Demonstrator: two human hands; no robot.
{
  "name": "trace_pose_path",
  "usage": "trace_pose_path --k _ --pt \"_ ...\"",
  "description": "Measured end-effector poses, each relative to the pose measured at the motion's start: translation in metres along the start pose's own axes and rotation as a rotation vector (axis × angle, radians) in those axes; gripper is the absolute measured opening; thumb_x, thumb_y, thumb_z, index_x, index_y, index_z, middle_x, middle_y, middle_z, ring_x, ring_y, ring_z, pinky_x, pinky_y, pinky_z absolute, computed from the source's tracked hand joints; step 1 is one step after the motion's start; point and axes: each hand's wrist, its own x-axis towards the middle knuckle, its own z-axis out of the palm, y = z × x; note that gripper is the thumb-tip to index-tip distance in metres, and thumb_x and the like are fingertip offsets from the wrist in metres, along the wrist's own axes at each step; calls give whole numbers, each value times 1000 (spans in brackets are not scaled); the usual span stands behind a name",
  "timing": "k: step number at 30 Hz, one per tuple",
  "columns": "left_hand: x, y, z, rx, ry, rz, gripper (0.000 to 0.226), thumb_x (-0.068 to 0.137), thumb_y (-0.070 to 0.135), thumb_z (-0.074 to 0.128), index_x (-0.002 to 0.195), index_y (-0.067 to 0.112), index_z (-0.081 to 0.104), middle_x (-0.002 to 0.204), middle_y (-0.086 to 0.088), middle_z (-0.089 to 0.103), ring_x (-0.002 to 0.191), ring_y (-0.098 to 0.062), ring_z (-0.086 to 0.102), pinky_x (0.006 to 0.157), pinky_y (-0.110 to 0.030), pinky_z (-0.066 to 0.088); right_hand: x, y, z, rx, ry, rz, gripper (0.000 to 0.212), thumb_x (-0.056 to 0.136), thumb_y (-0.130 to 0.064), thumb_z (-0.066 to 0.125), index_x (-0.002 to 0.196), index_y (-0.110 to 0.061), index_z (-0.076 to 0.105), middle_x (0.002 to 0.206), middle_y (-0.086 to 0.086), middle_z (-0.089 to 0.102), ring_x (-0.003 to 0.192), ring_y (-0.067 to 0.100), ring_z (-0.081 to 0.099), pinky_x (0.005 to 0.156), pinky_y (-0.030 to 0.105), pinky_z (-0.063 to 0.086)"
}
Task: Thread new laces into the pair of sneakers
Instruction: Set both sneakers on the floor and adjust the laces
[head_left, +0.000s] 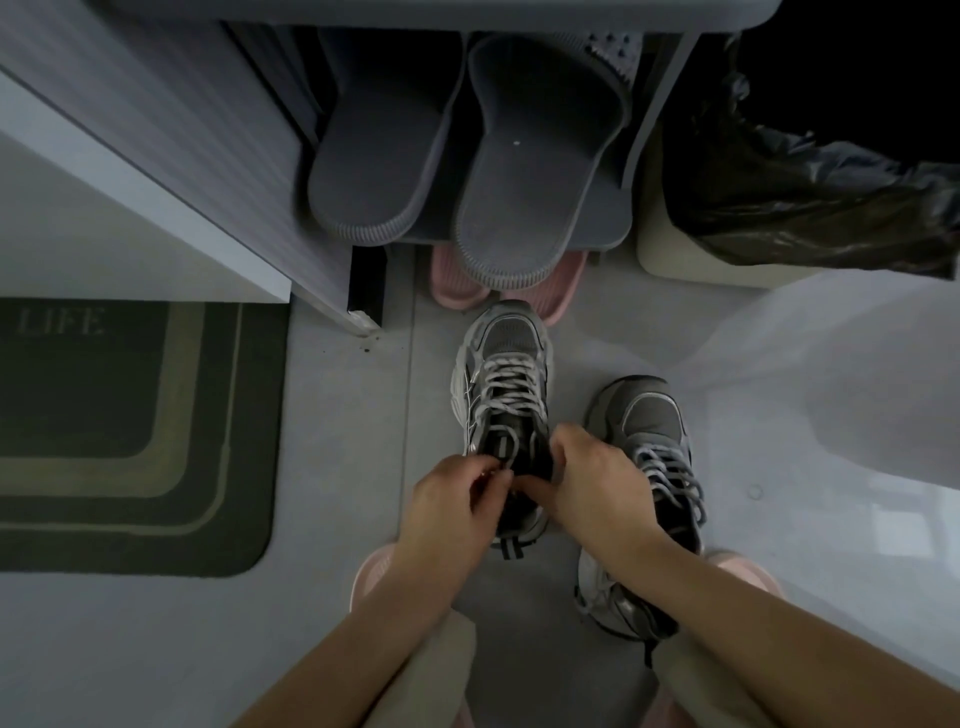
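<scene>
On the floor (363, 415) by the rack's foot: sneaker (506, 332), second sneaker (649, 415) just beside it. Left hand (457, 499) pinches the lace (506, 400) at the top eyelets; right hand (597, 478) grips the collar. Best to steady the tongue and draw both ends even.

left hand (451, 501) pinching, right hand (597, 480) gripping

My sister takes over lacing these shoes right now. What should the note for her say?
Left hand pinches the lace at the top eyelets of the middle sneaker.
Right hand grips that sneaker's collar.
Both sneakers stand on the floor, the other sneaker to the right.
Done: laces criss-cross both tongues.
Left: probably the middle sneaker's top eyelets; the other sneaker's lace ends trail loose by its heel.
</scene>
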Motion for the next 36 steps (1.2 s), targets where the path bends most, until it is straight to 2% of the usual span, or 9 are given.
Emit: trace_pose_path --k 5,8,12,17,22,24,27,32,36 --pt "-2 -8 -4 32 -28 80 24 85 22 53 88 9 74 78 -7 69 69 -20 63 64 -24 46 7 1 1 98 -26 147 58 68 -56 74 91 -18 36 79 -4 53 84 26 58 60 33 39" --pt "5 -14 -1 178 -54 162 27 77 28 50 70 13 71 65 -5 62 57 -23 60 55 -26 44 12 -2 1 112 -43 142 53 73 -51 71 94 -18 35 83 -2 56 80 25 57 61 34 43" --pt "9 -10 -1 300 -95 141 9 73 19 68 71 11 65 69 -5 61 62 -27 60 55 -31 45 14 6 -21 234 -90 68 44 70 -45 77 82 -20 42 74 -5 54 71 17 55 56 25 39" --pt "8 -3 -17 279 -30 162 10 75 18 76 79 14 68 76 0 62 65 -18 59 62 -29 48 -5 73 -80 317 157 193 29 74 -39 75 70 -17 58 62 -5 56 58 13 51 54 23 36" --pt "4 44 -2 72 16 329 23 83 37 58 88 16 68 78 9 57 69 -3 49 65 -11 38 -32 111 -70 84 -416 380 79 59 -62 75 122 -24 50 97 -8 66 74 9 63 72 26 51" --pt "-1 63 24 159 -216 280 41 81 50 60 104 16 65 88 4 62 79 -7 55 75 -20 44 -38 112 -54 34 -424 300 53 74 -49 72 116 -22 51 101 -1 70 82 17 66 80 30 51" --pt "-4 75 57 518 -507 203 50 85 57 53 106 12 58 106 -10 63 101 -29 59 83 -37 44 -43 107 -46 -54 -260 186 13 86 -29 56 88 -19 48 99 10 69 92 30 62 66 29 40" --pt "9 71 65 489 -385 200 32 87 41 51 91 10 58 96 -12 65 94 -32 61 76 -39 44 -37 104 -53 25 -155 114 4 85 -19 53 83 -17 50 88 10 66 87 33 59 62 29 32" --pt "22 74 64 432 -389 136 32 84 42 55 88 11 60 88 -12 66 89 -32 62 72 -37 47 -23 101 -61 61 -162 102 14 85 -26 55 88 -13 57 81 2 69 86 26 63 65 30 42"
